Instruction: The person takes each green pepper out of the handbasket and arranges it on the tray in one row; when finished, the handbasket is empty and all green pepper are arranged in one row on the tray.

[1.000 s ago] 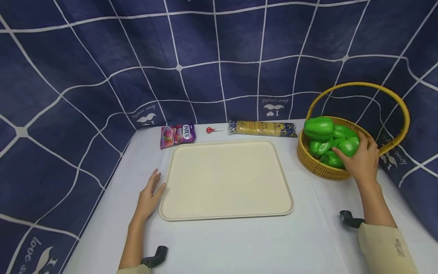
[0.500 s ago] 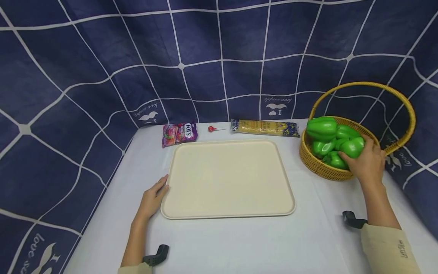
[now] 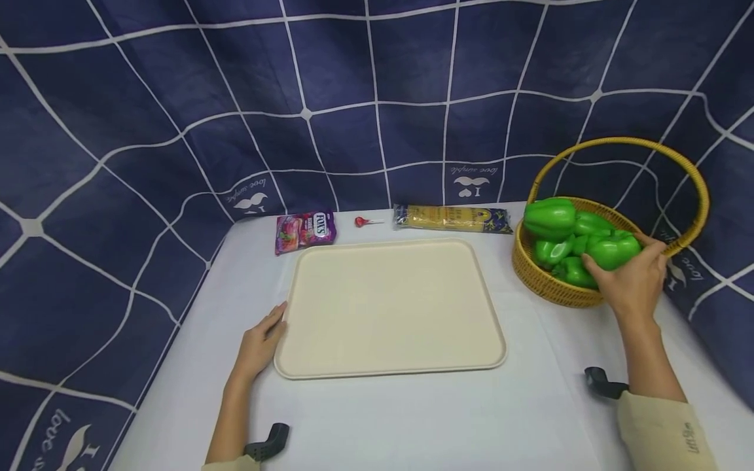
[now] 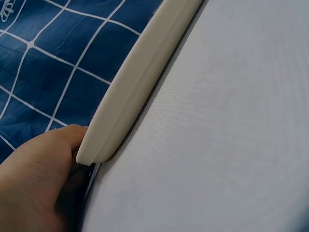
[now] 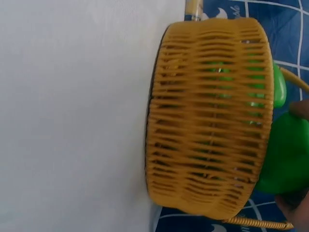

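At the right, my right hand (image 3: 635,281) grips a green bell pepper (image 3: 612,250) between thumb and fingers, at the near right rim of a wicker basket (image 3: 565,296). In the right wrist view this bell pepper (image 5: 288,153) rises above the woven side (image 5: 207,116), with fingertips on both sides of it. Several other green bell peppers (image 3: 549,218) fill the basket. My left hand (image 3: 257,345) lies at the left edge of a cream tray (image 3: 389,307), its fingers fairly straight. The left wrist view has the thumb (image 4: 75,135) right at the tray's rim (image 4: 104,130).
Behind the tray lie a purple candy bag (image 3: 305,232), a red lollipop (image 3: 361,222) and a long pack of yellow pasta (image 3: 450,218). The basket's tall handle (image 3: 702,190) arches over to the right of the hand. A blue gridded curtain (image 3: 353,72) borders the white table (image 3: 436,418).
My right hand has taken hold of the bell pepper and lifted it slightly, to the right. The left hand has moved in against the tray's edge.
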Demonstrator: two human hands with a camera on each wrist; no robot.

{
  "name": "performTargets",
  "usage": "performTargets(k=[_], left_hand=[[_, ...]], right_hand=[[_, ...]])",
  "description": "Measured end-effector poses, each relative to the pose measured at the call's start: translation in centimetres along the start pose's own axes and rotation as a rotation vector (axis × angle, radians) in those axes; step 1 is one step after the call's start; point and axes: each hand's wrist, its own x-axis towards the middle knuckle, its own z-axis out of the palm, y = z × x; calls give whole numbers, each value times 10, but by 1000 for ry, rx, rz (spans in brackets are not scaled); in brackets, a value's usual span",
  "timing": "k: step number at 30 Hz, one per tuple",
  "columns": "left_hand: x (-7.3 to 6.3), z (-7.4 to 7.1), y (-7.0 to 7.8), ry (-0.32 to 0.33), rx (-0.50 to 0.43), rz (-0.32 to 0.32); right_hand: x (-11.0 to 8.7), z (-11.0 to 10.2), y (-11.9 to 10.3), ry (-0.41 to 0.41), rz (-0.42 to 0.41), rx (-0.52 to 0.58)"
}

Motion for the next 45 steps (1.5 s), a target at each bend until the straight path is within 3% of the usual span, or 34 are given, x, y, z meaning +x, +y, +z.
performTargets(k=[6,11,21,29,34,40,45], left_hand=[[0,-1,0,2,-18,-2],[0,-1,-1,-4,-24,-13],[0,-1,0,16,-19,3],[2,-1,-1,11,-23,3],[1,-1,-1,6,-26,-7],[0,-1,-1,6,-16,-37],[1,-1,0,-4,-12,-50]], right_hand=[[-10,3,-15,84,-41,171],[-17,10,-32,117,-159,290],[-33,36,-83,72,-408,362],[-56,82,-133,-15,-550,446],[-73,114,-171,-133,-531,476],[-99,159,-214,-320,-365,528],[-119,195,-232,-416,-247,528]])
